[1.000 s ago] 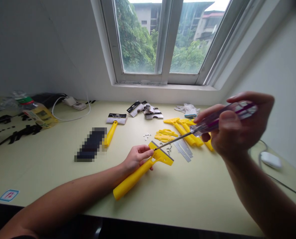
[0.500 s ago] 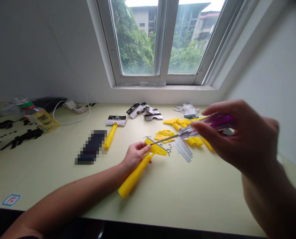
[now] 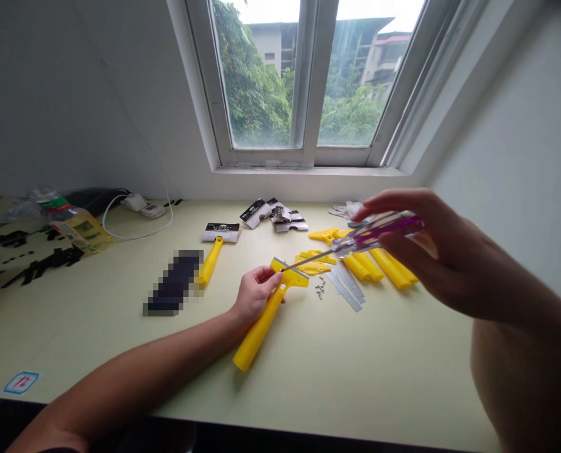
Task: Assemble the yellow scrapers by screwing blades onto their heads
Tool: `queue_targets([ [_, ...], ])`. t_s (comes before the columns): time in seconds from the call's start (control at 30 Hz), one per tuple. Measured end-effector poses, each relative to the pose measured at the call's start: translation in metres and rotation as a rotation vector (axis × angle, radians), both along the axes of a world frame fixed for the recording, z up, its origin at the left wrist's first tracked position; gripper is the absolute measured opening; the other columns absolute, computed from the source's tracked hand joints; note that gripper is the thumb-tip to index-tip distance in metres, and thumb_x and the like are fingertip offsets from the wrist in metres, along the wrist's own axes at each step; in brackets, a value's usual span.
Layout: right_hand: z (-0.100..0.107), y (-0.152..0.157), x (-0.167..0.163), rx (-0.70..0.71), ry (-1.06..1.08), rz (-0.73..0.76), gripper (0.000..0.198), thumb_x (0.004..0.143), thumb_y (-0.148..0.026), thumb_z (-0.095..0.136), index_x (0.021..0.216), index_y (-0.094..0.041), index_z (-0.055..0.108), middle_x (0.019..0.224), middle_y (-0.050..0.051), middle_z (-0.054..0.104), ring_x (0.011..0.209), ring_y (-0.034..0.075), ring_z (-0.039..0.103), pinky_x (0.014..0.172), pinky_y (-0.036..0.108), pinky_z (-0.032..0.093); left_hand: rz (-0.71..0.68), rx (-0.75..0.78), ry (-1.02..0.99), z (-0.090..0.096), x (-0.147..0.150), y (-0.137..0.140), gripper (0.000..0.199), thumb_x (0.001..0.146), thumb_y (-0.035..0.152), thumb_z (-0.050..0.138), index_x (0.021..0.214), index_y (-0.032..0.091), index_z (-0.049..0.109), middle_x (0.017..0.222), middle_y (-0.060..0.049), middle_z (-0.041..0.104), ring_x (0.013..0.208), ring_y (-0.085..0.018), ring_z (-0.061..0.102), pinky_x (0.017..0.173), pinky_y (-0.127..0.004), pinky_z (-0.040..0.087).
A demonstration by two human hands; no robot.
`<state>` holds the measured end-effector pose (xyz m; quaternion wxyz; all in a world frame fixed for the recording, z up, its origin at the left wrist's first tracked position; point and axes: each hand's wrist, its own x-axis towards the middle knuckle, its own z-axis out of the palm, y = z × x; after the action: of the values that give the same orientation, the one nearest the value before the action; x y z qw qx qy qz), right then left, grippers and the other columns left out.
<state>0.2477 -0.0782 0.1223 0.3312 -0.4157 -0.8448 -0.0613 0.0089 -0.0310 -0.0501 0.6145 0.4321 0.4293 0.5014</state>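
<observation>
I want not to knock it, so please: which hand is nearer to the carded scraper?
Left. The left hand is slightly right of the carded scraper, nearer the person; the right hand is much farther right.

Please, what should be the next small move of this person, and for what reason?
Probably a small turn of the screwdriver with the right hand, since its tip seems to meet the yellow scraper that the left hand holds. Any screw under the tip is too small to see.

A workroom of sorts — a pale table (image 3: 365,377) below the far window (image 3: 311,88), a screwdriver (image 3: 359,239), loose blades (image 3: 346,286) and screws (image 3: 319,289) rightward.
</observation>
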Motion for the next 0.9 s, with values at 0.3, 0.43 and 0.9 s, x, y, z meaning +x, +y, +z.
queue_targets([
  [0.3,-0.002,-0.008,0.0,0.011,0.025,0.038,0.036,0.088,-0.038,0.054,0.122,-0.027,0.049,0.099,0.004,0.069,0.078,0.021,0.069,0.059,0.032,0.054,-0.031,0.024,0.001,-0.003,0.0,-0.003,0.035,0.067,0.041,0.077,0.077,0.013,0.06,0.071,-0.001,0.063,0.052,-0.014,0.059,0.05,-0.032,0.058],
  [0.43,-0.003,-0.005,-0.003,0.103,-0.007,-0.108,0.034,0.087,-0.04,0.057,0.117,-0.025,0.052,0.087,0.004,0.069,0.067,0.021,0.067,0.054,0.033,0.052,-0.036,0.029,0.013,-0.005,0.0,-0.003,0.035,0.068,0.041,0.076,0.078,0.012,0.059,0.073,-0.002,0.063,0.053,-0.014,0.059,0.05,-0.032,0.058],
  [0.9,-0.004,0.002,0.0,0.081,0.019,0.049,0.029,0.087,-0.036,0.06,0.113,-0.024,0.055,0.087,0.002,0.072,0.069,0.017,0.069,0.057,0.028,0.054,-0.029,0.021,-0.009,-0.002,0.0,-0.001,0.037,0.066,0.041,0.078,0.078,0.012,0.059,0.074,-0.002,0.063,0.054,-0.013,0.059,0.05,-0.032,0.058],
])
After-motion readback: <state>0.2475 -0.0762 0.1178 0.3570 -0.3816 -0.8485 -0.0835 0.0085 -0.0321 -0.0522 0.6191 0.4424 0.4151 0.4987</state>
